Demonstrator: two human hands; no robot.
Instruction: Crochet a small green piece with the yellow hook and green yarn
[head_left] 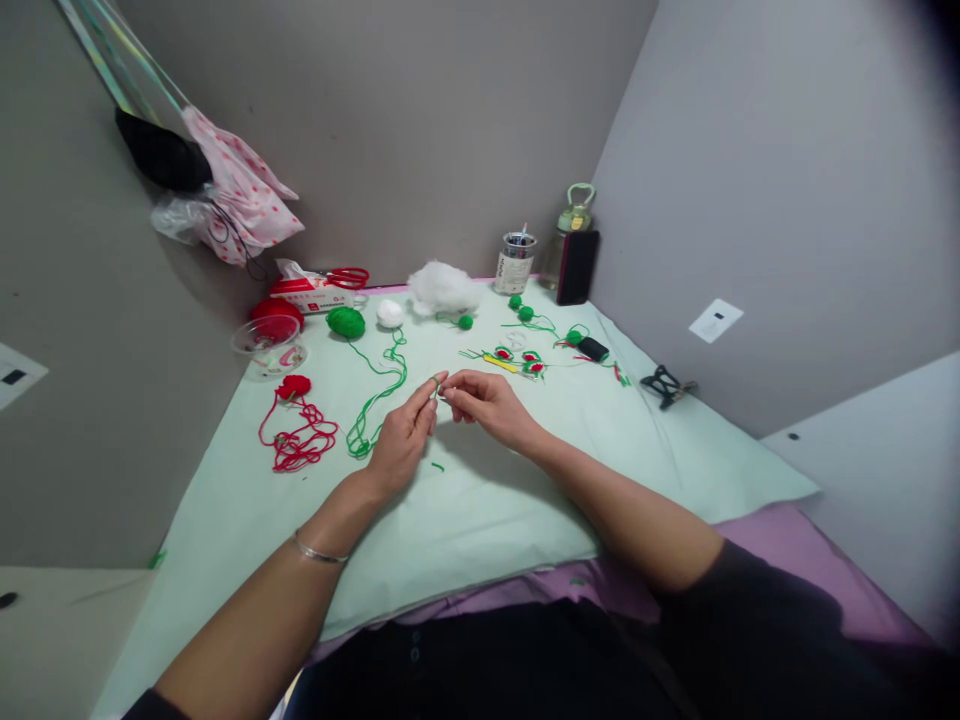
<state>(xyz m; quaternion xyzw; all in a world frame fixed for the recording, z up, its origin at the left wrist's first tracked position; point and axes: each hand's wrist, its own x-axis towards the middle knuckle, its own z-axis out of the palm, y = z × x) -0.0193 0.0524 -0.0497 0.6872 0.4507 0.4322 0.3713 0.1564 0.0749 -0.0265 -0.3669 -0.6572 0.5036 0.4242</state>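
Grey walls flank a table [637, 490] under smooth pale-green cloth; mid-table, the left hand [399, 440] pinches one small green piece [437, 385]; the right hand's [491, 405] fingertips close beside it, their exact hold unclear; toward the far edge, one fluffy white wad [442, 289], four little green balls [466, 322]; bare cloth spans the front-right corner.
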